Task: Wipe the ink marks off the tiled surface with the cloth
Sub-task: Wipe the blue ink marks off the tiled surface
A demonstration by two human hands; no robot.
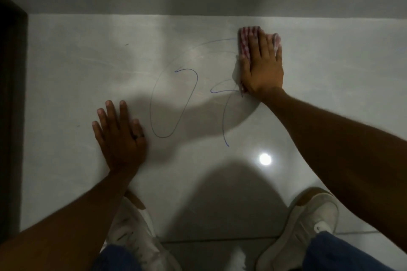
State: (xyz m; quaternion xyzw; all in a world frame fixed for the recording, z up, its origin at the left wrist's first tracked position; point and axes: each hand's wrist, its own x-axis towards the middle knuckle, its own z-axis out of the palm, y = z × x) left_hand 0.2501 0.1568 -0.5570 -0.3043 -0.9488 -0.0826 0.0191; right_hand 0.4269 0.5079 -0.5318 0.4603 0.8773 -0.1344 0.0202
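Observation:
Blue ink marks [189, 86] run over the pale grey tiled surface [77, 77]: a long loop in the middle and a second curved line to its right. A red and white checked cloth [245, 42] lies flat at the upper right end of the marks, under my right hand [263, 66], which presses down on it with fingers spread. My left hand [120, 136] rests flat on the bare tile left of the loop, fingers apart, holding nothing. A ring shows on one of its fingers.
A grey skirting band [198, 4] and wall close the far side. A dark door frame [11, 94] stands at the left edge. My two white shoes [304, 224] sit on the tile near the bottom. A bright light reflection [265, 159] glares on the tile.

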